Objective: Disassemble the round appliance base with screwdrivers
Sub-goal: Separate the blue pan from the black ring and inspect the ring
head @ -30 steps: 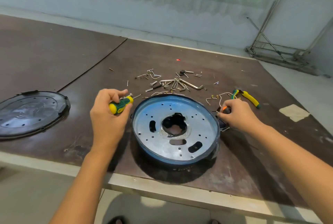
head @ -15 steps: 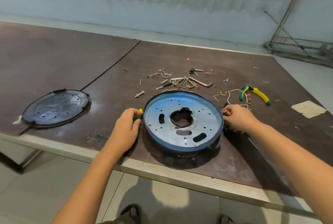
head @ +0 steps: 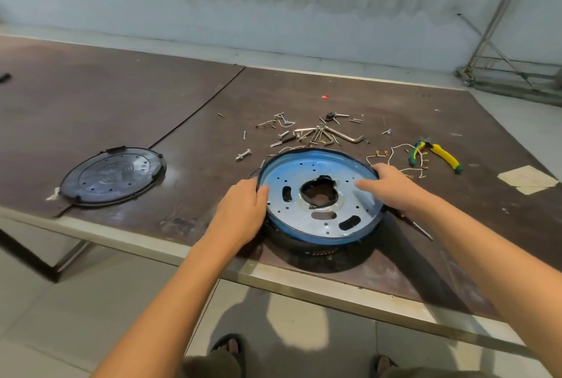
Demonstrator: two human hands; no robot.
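The round appliance base [head: 304, 225] lies near the table's front edge: a blue-rimmed metal plate with a central hole, on a black housing. My left hand [head: 240, 213] grips its left rim, thumb hooked over the edge. My right hand [head: 395, 189] holds the right rim, thumb resting inside on the plate. A thin screwdriver [head: 421, 229] lies on the table beside the base, partly under my right forearm. The green-and-yellow screwdriver is out of sight.
A black round cover [head: 112, 177] lies at the left. Loose screws and hex keys [head: 316, 134] are scattered behind the base, with white wires [head: 392, 155] and green-yellow pliers [head: 438, 155] to the right. The table's front edge [head: 182, 253] runs just below the base.
My left hand no longer holds the green-and-yellow screwdriver and my right has put down its screwdriver. Both hands have moved onto the base's rim. The view has pulled back.
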